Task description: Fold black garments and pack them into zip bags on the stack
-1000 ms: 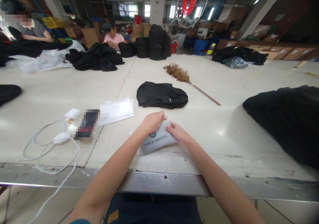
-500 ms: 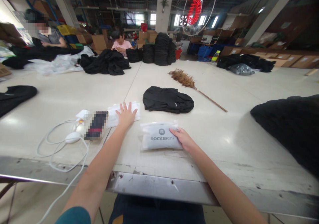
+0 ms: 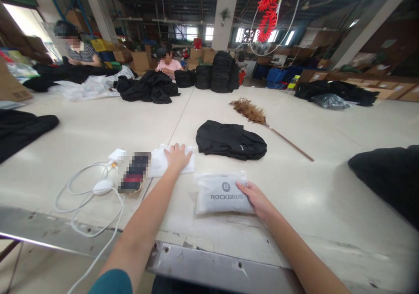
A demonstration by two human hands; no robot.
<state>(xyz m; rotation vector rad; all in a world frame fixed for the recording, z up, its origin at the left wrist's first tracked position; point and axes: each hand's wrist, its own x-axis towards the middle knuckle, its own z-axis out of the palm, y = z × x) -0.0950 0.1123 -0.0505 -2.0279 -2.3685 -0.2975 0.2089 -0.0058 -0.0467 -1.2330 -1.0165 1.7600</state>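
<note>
Her left hand (image 3: pixel 177 156) lies flat, fingers together, on the stack of white bags (image 3: pixel 170 162). Right hand (image 3: pixel 257 198) fingertips touch the packed ROCKBROS pouch (image 3: pixel 222 193) edge

Looks like a garment packing warehouse: huge worktable (image 3: pixel 98 128), stacks of black clothing (image 3: pixel 222 71), cardboard boxes (image 3: pixel 140 60) everywhere (co-workers (image 3: pixel 168 63) sorting too).

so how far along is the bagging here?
Done: one sealed ROCKBROS pouch lies flat under the right hand. In hand: the left hand rests on the stack of empty clear bags. Left: the folded black garment beyond is unbagged, plus the black pile at right.
</note>
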